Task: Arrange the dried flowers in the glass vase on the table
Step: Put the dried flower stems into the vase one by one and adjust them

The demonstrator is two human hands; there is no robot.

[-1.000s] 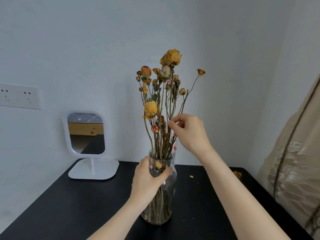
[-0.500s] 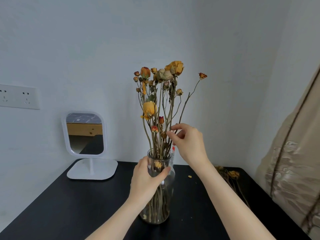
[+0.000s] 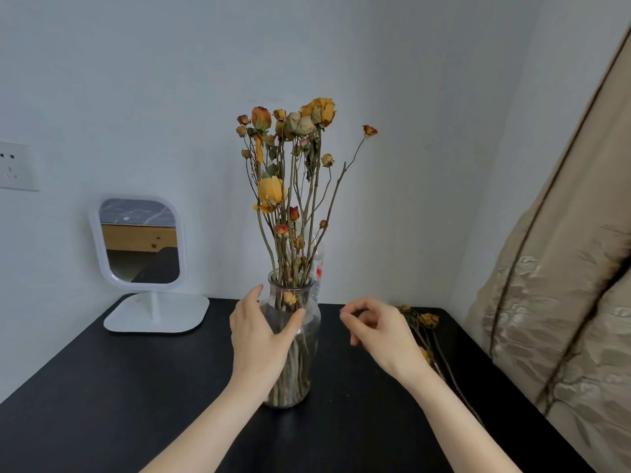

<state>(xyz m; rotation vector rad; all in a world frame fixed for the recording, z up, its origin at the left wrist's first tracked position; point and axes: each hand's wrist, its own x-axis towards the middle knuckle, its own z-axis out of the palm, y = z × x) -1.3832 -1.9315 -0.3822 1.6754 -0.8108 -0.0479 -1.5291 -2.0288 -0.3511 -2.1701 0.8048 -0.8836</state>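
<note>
Open tabletop (image 3: 136, 387) is left at front left and between the glass vase (image 3: 309, 322) and the loose dried flowers (image 3: 423, 322). The back left is blocked by a mirror (image 3: 140, 244) (white stand), the right edge by a curtain (image 3: 563, 302).

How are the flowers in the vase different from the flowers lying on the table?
The dried flowers in the glass vase stand upright, while the loose dried flowers lie flat on the black table. The vase bunch is large, with many stems packed together; only a few loose ones show beside the right hand. The left hand holds the glass vase; nothing holds the loose ones. Both have yellow-orange blooms on thin brown stems.
</note>
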